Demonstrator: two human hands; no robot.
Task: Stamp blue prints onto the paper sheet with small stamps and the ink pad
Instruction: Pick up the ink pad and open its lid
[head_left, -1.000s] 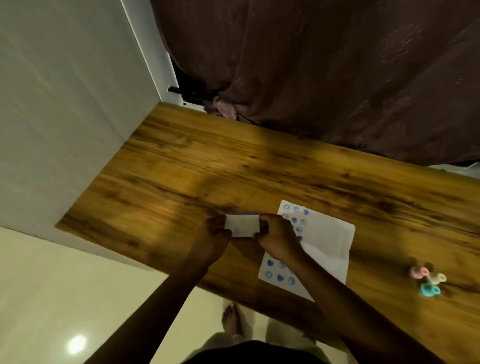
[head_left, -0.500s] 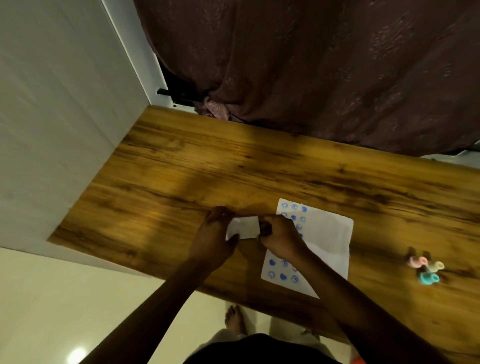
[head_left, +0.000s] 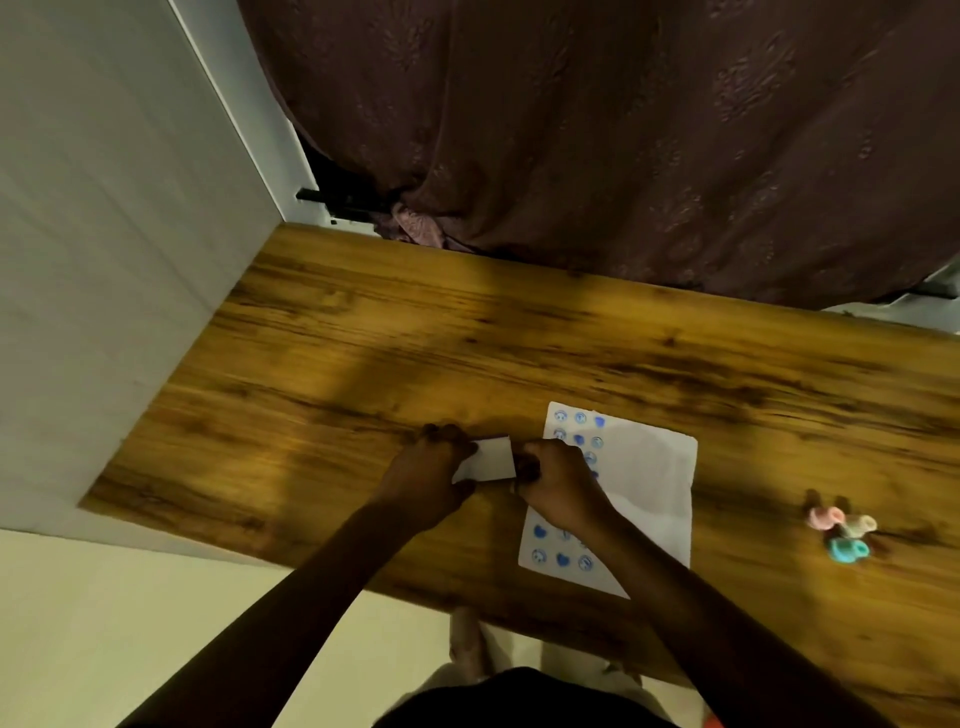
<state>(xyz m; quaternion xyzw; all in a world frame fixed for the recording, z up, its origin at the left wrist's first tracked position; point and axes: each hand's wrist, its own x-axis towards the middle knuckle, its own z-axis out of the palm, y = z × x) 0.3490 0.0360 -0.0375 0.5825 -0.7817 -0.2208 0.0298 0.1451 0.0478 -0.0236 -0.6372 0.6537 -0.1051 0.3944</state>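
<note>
While your hands, left (head_left: 434, 475) and right (head_left: 558, 480), both grip the small white ink pad case (head_left: 488, 458) near the table's (head_left: 322, 364) front edge, the paper sheet (head_left: 649, 483) just beside it shows blue prints along one side only; the rest awaits stamping. The small stamps (head_left: 841, 530) lie untouched toward the right.

A small white flat box, likely the ink pad (head_left: 487, 458), sat tilted just left of the white paper sheet (head_left: 644, 486), which lay flat bearing blue prints down its left side, while three small stamps (head_left: 841, 530), pink, cream and teal, clustered well to the right.
</note>
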